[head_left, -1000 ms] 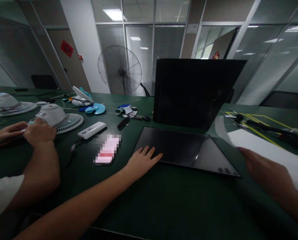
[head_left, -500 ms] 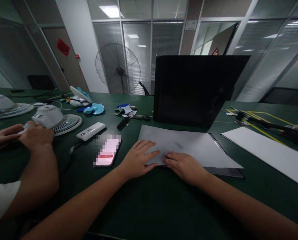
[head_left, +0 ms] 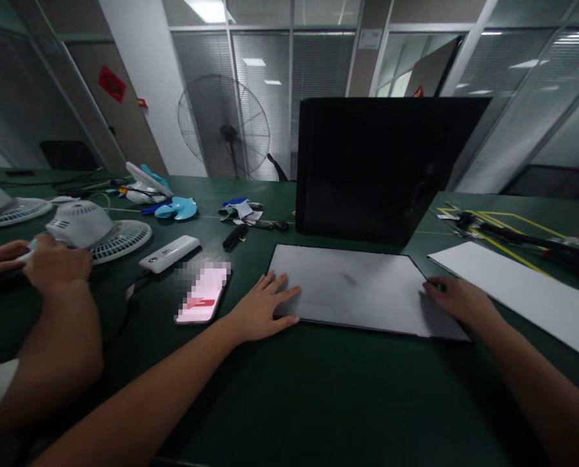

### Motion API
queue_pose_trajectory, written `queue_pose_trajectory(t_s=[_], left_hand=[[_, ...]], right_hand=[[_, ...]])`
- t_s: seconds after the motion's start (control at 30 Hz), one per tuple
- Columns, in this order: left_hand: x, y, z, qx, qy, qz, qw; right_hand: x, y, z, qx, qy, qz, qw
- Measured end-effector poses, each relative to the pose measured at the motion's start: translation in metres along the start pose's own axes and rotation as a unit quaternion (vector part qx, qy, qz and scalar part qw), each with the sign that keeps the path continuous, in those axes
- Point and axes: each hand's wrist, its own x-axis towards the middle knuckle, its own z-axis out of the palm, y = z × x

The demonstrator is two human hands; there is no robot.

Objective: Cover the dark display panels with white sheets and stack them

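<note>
A white sheet (head_left: 352, 285) lies on a thin dark-edged panel (head_left: 386, 331) on the green table, in front of a black screen-shaped object. My left hand (head_left: 257, 308) rests on the left front corner of the sheet, fingers spread and flat, holding nothing. At the sheet's right edge is my right hand (head_left: 459, 299), its fingers curled and the thumb and forefinger closed at the border. Its fingertips are partly hidden in shadow.
Behind the sheet stands the large black screen-shaped object (head_left: 367, 168). To the left lie a phone (head_left: 204, 295), a white power bank (head_left: 170, 253) and small fan parts (head_left: 176, 208). Another person's hands (head_left: 56, 263) hold a white fan. A white board (head_left: 517, 292) lies at the right.
My right hand has moved from the front middle of the sheet to its right edge. The sheet's raised right front corner now lies down over the dark panel. My left hand stays at the left corner.
</note>
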Motion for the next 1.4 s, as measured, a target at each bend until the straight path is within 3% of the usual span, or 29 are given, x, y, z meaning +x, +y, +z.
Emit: queue_pose_trajectory(t_s=[0.2, 0.43, 0.53, 0.7, 0.87, 1.2, 1.4], left_hand=[[-0.001, -0.005, 0.006, 0.004, 0.016, 0.016, 1.0], [-0.002, -0.013, 0.005, -0.009, 0.042, -0.043, 0.998], [0.0, -0.014, 0.006, -0.014, 0.076, -0.059, 0.995], [0.003, -0.018, 0.008, -0.032, 0.113, -0.091, 0.989], [0.006, -0.026, 0.014, -0.054, 0.107, -0.098, 0.988], [0.008, -0.023, 0.011, -0.065, 0.108, -0.11, 0.986], [0.01, -0.027, 0.014, -0.081, 0.144, -0.107, 0.981]], right_hand=[[0.002, 0.001, 0.009, 0.027, 0.007, -0.008, 1.0], [0.014, 0.012, 0.021, 0.089, 0.014, -0.001, 0.996], [0.018, 0.029, 0.018, 0.089, 0.043, 0.015, 0.995], [0.014, 0.074, 0.01, 0.05, 0.145, 0.073, 0.985], [0.013, 0.1, 0.018, 0.056, 0.13, 0.142, 0.98], [0.012, 0.092, 0.007, 0.066, 0.115, 0.207, 0.969], [0.001, 0.081, -0.002, 0.131, 0.229, 0.297, 0.918]])
